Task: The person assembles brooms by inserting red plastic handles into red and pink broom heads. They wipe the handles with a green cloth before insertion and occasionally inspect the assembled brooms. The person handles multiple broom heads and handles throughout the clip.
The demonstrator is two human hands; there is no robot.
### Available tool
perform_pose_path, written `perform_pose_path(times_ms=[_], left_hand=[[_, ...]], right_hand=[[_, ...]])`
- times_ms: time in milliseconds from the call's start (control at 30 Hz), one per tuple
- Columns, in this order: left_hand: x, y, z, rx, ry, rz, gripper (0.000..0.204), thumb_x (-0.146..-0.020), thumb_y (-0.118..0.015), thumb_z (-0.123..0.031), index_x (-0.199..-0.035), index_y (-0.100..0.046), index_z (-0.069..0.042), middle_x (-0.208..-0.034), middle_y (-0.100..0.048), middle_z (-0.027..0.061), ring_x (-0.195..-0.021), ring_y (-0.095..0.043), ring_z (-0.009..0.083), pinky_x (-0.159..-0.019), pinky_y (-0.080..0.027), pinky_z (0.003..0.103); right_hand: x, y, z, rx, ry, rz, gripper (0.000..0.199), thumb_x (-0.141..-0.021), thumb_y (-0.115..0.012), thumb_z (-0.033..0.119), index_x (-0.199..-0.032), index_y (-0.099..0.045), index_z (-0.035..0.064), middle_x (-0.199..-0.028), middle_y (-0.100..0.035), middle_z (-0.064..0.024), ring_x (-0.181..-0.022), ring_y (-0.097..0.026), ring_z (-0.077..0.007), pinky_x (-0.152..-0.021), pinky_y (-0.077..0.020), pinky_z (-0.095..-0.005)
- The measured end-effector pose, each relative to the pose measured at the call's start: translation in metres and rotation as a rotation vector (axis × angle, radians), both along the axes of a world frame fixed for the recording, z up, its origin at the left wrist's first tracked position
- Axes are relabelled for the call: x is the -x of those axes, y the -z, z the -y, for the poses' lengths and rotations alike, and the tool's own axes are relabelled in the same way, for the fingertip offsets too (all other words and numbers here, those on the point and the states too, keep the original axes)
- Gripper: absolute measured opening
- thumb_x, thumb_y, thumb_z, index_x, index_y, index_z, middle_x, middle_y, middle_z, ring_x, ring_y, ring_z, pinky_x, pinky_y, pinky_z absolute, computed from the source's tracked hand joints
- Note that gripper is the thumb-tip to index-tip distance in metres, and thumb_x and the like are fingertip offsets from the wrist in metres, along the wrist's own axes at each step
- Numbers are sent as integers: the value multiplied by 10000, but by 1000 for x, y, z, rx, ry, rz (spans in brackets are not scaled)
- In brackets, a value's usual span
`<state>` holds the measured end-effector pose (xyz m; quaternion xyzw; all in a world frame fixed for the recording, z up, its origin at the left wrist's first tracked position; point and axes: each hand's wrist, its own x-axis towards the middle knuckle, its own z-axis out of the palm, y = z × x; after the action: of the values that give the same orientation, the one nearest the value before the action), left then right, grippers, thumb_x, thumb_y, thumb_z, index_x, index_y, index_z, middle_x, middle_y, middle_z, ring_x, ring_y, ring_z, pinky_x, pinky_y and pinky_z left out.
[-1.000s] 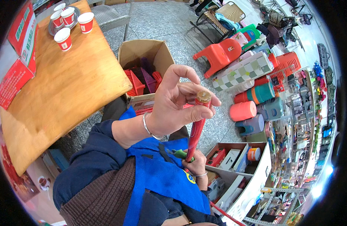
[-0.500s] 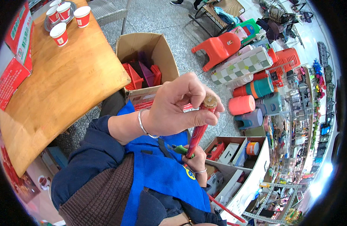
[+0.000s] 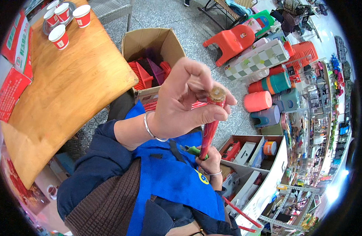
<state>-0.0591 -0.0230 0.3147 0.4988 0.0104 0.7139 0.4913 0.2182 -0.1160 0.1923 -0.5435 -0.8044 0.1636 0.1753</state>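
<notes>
Left hand (image 3: 181,104) pinches the red stick (image 3: 209,135) near its upper end; right hand (image 3: 211,162) clamps it lower down. Risk: stick slipping, should the upper pinch slacken.

One wooden table (image 3: 74,78), bearing five red-and-white paper cups (image 3: 58,38), three of them on a round grey tray (image 3: 45,28), with a red, white and green carton (image 3: 16,53) at its left edge. To the right: one red plastic chair (image 3: 232,41), near a checked roll (image 3: 257,61). One shelf unit (image 3: 282,154) with compartments, an orange-and-white tub (image 3: 270,148) inside.
</notes>
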Motion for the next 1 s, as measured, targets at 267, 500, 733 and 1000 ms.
perform_pose_path(times_ms=[267,500,733,1000], left_hand=[[1,6,-27,80,-98,134,250,-896,-589,-48,-989,-363,-100,-956,-624,224,-779,-650,233,-679,-554,343],[-48,59,-52,605,-40,180,141,-936,-571,-140,-1033,-481,-90,-680,-512,21,-536,-455,77,-477,-430,233],[-112,160,-28,559,119,-711,305,-896,-644,-274,-1044,-513,-41,-820,-603,60,-773,-620,157,-697,-520,298],[-56,280,-136,804,-84,-1107,207,-844,-641,-138,-999,-600,-8,-886,-645,88,-811,-624,153,-721,-523,295]], right_hand=[[-4,-23,-14,186,-66,-88,344,-558,-722,101,-900,-680,94,-808,-656,-95,-734,-608,-291,-678,-495,-380],[24,8,-37,253,-52,-265,371,-583,-757,163,-927,-658,65,-773,-609,-125,-736,-607,-300,-678,-487,-372],[-1,45,-51,352,281,-439,353,-607,-773,128,-927,-652,41,-728,-628,-96,-666,-625,-175,-653,-498,-311],[-59,112,-53,759,434,-696,316,-639,-790,91,-908,-648,9,-770,-626,0,-708,-576,-79,-663,-486,-246]])
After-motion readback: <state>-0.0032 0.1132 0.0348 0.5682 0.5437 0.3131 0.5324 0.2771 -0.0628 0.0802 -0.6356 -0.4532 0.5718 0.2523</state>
